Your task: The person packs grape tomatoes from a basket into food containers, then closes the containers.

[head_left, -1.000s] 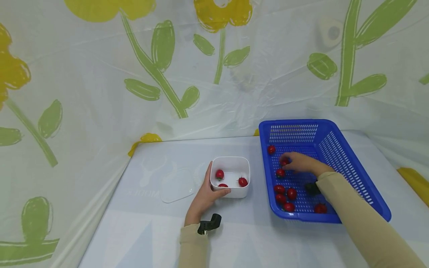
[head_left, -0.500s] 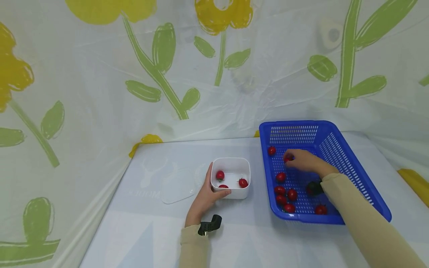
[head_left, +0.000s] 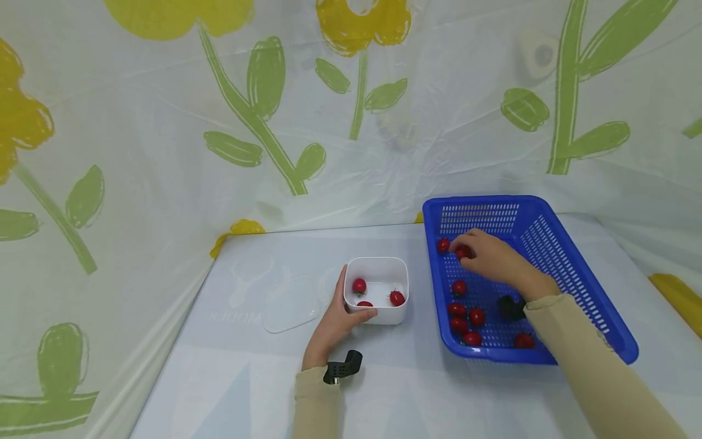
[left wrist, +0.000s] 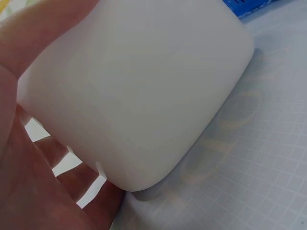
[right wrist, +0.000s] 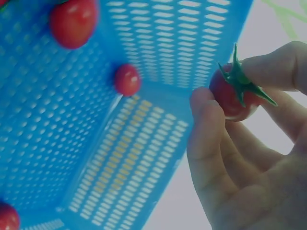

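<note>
My left hand [head_left: 334, 318] grips the left and front sides of a square white box [head_left: 392, 315], thumb along the near wall. Inside the box lie a few cherry tomatoes [head_left: 397, 297]. In the left wrist view the box's plain white wall [left wrist: 144, 96] fills most of the picture. Over the blue basket [head_left: 439, 292], my right hand [head_left: 490, 259] pinches a cherry tomato with a green calyx [right wrist: 232, 96] between thumb and fingertips. Below the hand, several more tomatoes [head_left: 477, 317] lie on the basket floor, mostly along its left side and near edge.
A clear flat lid [head_left: 290, 305] lies on the white tablecloth left of the box. Behind the table hangs a white curtain [head_left: 450, 122] printed with flowers and leaves. The basket's raised slotted walls [right wrist: 139, 163] stand around the tomatoes.
My right hand, at first low among the tomatoes, has lifted one and moved up toward the basket's far left. The left hand and the box stay in place.
</note>
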A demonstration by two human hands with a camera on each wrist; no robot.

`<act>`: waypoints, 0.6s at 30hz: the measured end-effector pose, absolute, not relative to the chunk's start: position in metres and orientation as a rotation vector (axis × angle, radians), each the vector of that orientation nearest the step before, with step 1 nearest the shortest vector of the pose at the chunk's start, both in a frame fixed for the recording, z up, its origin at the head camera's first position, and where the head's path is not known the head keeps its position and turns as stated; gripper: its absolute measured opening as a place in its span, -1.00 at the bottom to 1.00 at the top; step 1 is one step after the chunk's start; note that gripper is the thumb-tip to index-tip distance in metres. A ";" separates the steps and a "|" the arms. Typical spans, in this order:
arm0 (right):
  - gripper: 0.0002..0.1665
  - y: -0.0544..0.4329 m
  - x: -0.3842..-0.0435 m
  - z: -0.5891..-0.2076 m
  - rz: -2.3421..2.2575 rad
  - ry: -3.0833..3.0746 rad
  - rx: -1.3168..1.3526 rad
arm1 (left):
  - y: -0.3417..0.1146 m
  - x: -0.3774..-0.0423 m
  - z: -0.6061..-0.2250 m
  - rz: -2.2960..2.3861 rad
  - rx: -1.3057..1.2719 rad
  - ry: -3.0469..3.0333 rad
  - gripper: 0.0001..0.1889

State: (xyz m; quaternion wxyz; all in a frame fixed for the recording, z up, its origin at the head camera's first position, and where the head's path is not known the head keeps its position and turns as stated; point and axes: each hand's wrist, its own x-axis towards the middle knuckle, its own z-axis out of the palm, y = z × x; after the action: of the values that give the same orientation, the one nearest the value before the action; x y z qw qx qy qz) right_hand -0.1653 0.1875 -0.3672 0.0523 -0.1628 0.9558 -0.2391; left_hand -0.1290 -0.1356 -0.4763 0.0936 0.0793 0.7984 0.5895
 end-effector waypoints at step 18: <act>-0.53 0.152 -0.126 -0.353 -1.034 2.907 -0.407 | -0.134 -0.128 -0.475 1.734 0.226 2.375 0.07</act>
State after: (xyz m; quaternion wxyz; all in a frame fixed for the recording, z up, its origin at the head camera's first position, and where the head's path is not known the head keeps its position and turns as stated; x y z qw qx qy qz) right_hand -0.1262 0.1518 -0.3527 0.0146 -0.1308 0.9340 -0.3323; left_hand -0.1275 -0.1338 -0.4752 0.0960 0.0761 0.8016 0.5852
